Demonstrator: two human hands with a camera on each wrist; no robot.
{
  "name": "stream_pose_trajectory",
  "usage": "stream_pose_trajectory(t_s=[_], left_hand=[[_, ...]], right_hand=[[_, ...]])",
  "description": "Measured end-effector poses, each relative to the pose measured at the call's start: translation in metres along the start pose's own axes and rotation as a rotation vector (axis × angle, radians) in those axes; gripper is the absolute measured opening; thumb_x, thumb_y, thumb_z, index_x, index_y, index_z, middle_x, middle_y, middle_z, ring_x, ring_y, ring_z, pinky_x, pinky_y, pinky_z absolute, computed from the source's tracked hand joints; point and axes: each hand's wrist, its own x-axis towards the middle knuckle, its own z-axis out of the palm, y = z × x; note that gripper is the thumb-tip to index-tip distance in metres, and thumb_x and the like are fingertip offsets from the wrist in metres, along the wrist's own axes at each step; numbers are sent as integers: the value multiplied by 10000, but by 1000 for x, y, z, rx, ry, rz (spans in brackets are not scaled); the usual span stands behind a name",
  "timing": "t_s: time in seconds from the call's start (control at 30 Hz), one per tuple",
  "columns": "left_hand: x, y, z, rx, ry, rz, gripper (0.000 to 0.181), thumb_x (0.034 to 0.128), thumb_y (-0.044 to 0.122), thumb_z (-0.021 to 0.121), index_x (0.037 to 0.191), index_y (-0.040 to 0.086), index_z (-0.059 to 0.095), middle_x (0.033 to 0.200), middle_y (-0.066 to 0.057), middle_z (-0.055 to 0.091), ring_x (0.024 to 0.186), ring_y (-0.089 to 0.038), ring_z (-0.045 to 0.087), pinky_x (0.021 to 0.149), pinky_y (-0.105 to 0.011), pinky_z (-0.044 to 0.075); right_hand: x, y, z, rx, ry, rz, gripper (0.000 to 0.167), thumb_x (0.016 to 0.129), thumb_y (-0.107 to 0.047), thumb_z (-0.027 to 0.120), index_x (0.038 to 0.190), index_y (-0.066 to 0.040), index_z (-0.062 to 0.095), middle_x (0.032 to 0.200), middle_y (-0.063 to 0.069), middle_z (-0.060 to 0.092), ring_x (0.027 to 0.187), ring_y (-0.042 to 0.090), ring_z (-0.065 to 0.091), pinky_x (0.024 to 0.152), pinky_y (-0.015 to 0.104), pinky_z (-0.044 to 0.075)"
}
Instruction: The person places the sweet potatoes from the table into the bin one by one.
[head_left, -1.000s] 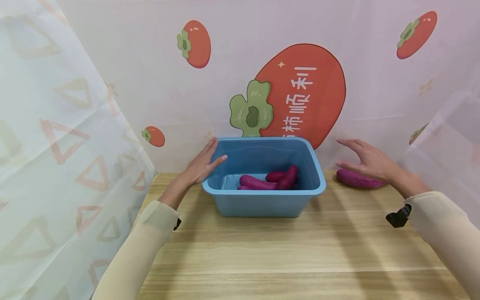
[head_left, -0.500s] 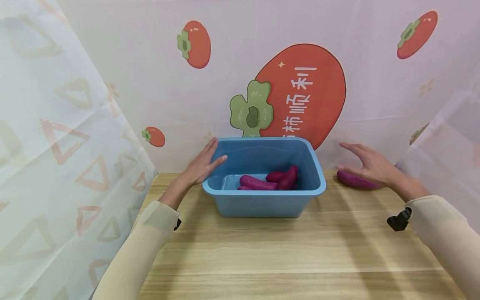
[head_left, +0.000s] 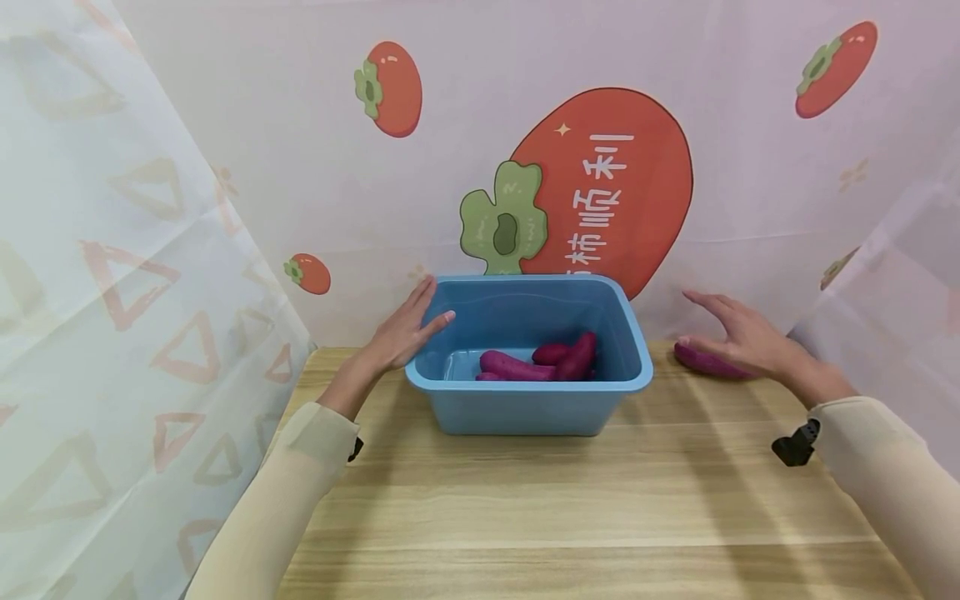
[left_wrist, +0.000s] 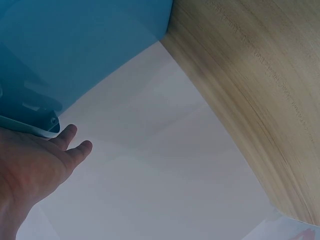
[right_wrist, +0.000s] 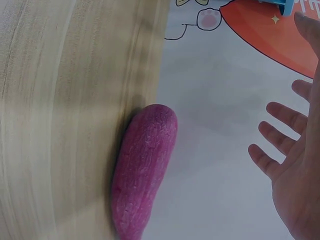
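A blue plastic bin point(head_left: 521, 412) stands on the wooden table, with several purple sweet potatoes point(head_left: 517, 366) lying inside. My left hand point(head_left: 401, 337) rests on the bin's left rim, fingers extended and thumb over the edge; the left wrist view shows this hand point(left_wrist: 35, 167) against the rim, too. To the right of the bin, one purple sweet potato point(head_left: 708, 362) lies on the table by the wall. Above it hovers my right hand point(head_left: 746, 337), fingers spread and holding nothing, partly hiding it. In the right wrist view the sweet potato point(right_wrist: 145, 170) lies apart from the fingers.
Behind the table hangs a white sheet point(head_left: 750, 167) printed with red persimmons. Another patterned sheet point(head_left: 150, 333) slopes down along the left side. The wooden tabletop point(head_left: 570, 508) extends in front of the bin.
My right hand has shifted slightly right and down over the sweet potato, covering more of its right end. My left hand and the bin stay put.
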Motion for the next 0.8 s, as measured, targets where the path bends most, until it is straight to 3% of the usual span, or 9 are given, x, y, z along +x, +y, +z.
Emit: stream_pose_trajectory(t_s=[0.47, 0.8], left_hand=[[2, -1, 1, -1, -5, -14, 959, 1041, 715, 341, 1711, 115, 8, 1796, -58, -30, 1655, -294, 9, 1293, -623, 133], [0, 0, 0, -3, 2, 1, 931, 1060, 671, 357, 1708, 95, 17, 1794, -80, -21, 1653, -314, 18, 1288, -635, 134]], right_hand=[[-5, 7, 9, 26, -49, 104, 870, 950, -463, 710, 1648, -85, 353, 1645, 302, 364, 1463, 567, 361, 1068, 852, 304], [-11, 19, 17, 47, -28, 103, 864, 942, -437, 715, 1637, -65, 363, 1633, 319, 372, 1457, 587, 351, 1071, 855, 288]])
